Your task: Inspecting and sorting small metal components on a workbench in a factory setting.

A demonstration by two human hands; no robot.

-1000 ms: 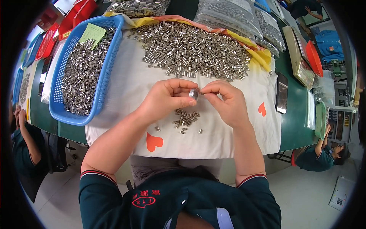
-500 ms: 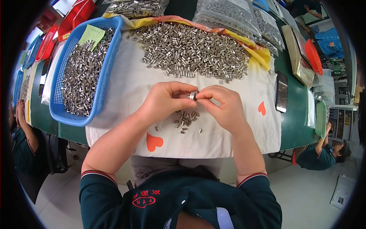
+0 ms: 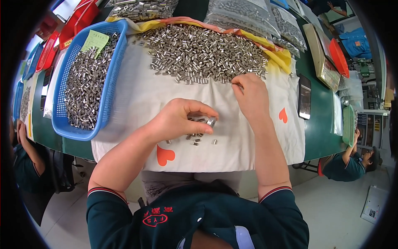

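My left hand (image 3: pixel 182 119) is closed, thumb and fingertips pinching a round, shiny metal piece (image 3: pixel 211 121) that looks wider than the loose ones. Just below it on the white cloth (image 3: pixel 134 103) lies a small group of metal sleeves (image 3: pixel 193 135), partly hidden by the hand. My right hand (image 3: pixel 253 93) is at the near edge of a wide pile of small metal sleeves (image 3: pixel 203 54). Its thumb and forefinger are pressed together there; what lies between them is too small to make out.
On the left stands a blue plastic basket (image 3: pixel 58 103) of metal sleeves with a yellow-green note (image 3: pixel 96 40). Bags of metal parts (image 3: pixel 242 16) lie behind a yellow-and-orange cloth (image 3: pixel 277 58). A phone (image 3: pixel 304 97) is at right; a co-worker (image 3: pixel 346 166) sits beyond.
My right hand has left the metal piece and moved away to the pile's near edge. My left hand has come slightly nearer, still gripping the metal piece.
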